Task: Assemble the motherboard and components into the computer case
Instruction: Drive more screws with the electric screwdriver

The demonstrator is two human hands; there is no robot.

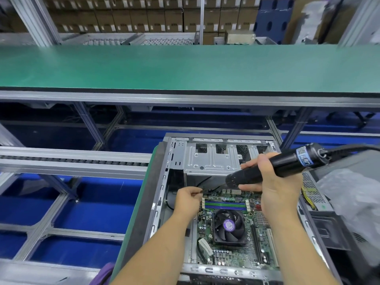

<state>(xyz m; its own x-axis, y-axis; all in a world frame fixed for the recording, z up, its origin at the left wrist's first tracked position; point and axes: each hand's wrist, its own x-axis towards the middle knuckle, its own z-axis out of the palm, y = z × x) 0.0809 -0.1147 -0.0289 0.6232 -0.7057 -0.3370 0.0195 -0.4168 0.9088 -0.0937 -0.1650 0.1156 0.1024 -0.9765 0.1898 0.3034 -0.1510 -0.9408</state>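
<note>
Gripping the screwdriver (pixel 275 168), your right hand (pixel 281 188) tilts its tip down toward the motherboard's (pixel 230 243) far edge. Just left of that grip, your left hand (pixel 186 202) pinches something small and dark, possibly a screw, at the board's far left corner. Below both grips the board lies flat inside the open case (pixel 162 194), fan (pixel 229 226) between your forearms. Case rests on the green worktop (pixel 131 229).
</note>
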